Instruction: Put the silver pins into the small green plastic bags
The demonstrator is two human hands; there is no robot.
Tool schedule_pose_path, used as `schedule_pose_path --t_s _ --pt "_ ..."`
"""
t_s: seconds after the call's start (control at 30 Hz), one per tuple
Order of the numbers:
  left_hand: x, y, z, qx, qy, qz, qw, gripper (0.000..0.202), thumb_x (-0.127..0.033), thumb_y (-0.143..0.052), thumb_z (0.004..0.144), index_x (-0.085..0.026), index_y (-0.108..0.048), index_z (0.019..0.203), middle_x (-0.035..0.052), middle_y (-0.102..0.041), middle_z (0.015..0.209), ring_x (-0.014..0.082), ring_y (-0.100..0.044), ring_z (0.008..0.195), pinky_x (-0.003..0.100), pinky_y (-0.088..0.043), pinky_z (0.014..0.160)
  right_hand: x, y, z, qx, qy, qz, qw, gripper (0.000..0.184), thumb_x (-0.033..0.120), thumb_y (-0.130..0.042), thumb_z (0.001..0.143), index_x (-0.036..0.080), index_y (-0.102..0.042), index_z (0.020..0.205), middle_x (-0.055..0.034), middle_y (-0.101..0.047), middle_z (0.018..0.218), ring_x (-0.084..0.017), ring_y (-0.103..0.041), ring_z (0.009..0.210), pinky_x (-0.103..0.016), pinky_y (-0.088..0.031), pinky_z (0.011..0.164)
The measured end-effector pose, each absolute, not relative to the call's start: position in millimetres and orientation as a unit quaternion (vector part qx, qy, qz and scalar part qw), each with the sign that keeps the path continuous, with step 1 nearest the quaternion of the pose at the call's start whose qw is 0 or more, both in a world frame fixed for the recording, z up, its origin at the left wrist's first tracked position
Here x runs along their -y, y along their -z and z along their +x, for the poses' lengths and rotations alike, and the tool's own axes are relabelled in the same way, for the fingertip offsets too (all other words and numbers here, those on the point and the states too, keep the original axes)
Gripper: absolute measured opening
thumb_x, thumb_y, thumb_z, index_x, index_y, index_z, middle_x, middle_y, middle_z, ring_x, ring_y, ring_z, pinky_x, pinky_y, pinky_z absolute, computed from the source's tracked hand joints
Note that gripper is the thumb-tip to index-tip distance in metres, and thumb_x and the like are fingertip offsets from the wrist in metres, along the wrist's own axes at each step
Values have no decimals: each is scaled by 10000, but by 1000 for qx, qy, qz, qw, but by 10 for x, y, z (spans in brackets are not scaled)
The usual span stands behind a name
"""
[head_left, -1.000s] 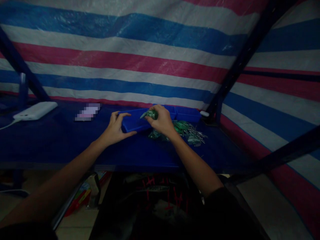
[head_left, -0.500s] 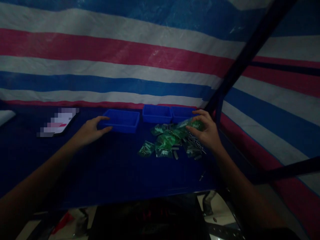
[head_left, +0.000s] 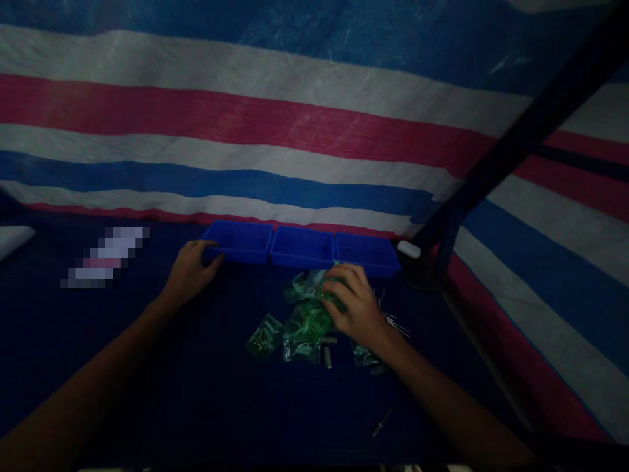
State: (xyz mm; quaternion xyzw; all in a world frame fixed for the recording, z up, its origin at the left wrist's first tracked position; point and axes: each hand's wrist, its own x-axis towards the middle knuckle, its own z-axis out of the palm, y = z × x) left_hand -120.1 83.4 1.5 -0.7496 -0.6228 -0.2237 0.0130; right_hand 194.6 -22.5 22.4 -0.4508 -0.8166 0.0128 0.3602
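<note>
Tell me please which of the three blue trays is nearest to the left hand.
The leftmost blue tray: the left hand is at its left end, while the middle tray and the rightmost tray sit farther along the row.

I have an open lane across the table (head_left: 206,400) between my left forearm (head_left: 118,357) and the heap of small green bags (head_left: 308,319). Behind it, three blue trays (head_left: 302,257) stand side by side, my left hand (head_left: 192,272) at the left tray's corner; the striped sheet (head_left: 275,124) closes off the back. A slanting post (head_left: 535,119) bounds my right; nearer me lies one small metal pin (head_left: 379,427).
</note>
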Motion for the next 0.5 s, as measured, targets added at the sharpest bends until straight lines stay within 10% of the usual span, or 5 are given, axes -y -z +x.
schedule_pose_path --t_s 0.2,0.37,0.5 --pt "-695 -135 -931 605 302 -721 149 504 -309 -521 768 -166 -422 1241 187 -311 1362 373 -254 1269 563 -280 972 242 -207 1860 818 -53 -491 295 278 229 -549 763 242 -545 1041 -111 -435 1210 -272 -382 1153 -502 -393 906" --pt "-675 -319 -516 548 240 -799 57 454 -371 -387 855 -143 -412 1247 141 -539 1192 265 -468 1147 501 -290 1005 108 -420 2031 803 -105 -518 274 724 388 -647 660 244 -341 1299 -140 -306 1347 -323 -290 1248 -547 -322 955" --pt "-895 -287 -262 512 189 -838 6 493 -432 -344 864 -112 -447 1225 154 -511 1240 251 -485 1139 421 -378 955 -274 -460 2089 694 -115 -640 309 666 509 -516 745 175 -347 1295 -157 -441 1259 -286 -415 1178 -476 -367 935"
